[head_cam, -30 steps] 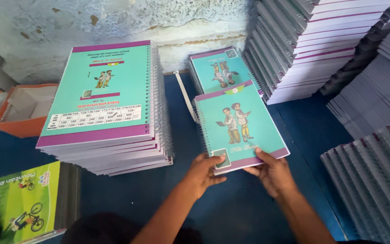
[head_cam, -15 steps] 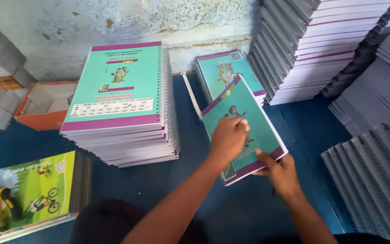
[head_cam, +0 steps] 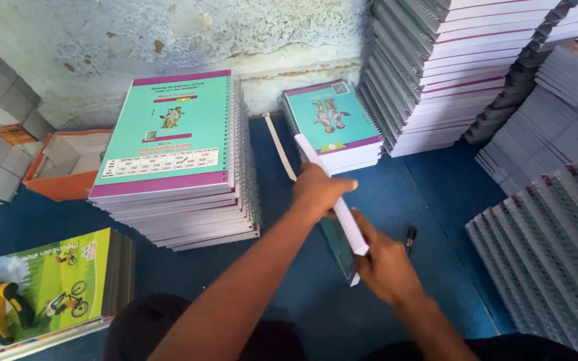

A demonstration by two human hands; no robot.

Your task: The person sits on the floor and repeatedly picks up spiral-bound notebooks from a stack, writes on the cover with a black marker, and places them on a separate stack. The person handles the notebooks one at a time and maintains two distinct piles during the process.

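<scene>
Both hands hold one spiral notebook [head_cam: 340, 212], tipped up on edge so that mostly its white page block shows. The left hand [head_cam: 317, 190] is clenched over the upper part of it, fingers wrapped round the far side; the right hand [head_cam: 384, 266] clamps its lower end, thumb on the white edge. The notebook's long axis runs diagonally, from up-left by the wall down-right toward the person, and it lies between the two hands, with the left hand nearer its middle. Its teal cover shows only as a dark sliver underneath. It hovers over the blue floor covering [head_cam: 429, 281], just in front of a short stack of teal notebooks [head_cam: 334, 127]. A taller stack of the same [head_cam: 175, 160] stands to the left; a black marker [head_cam: 410, 235] lies just right of the hands
</scene>
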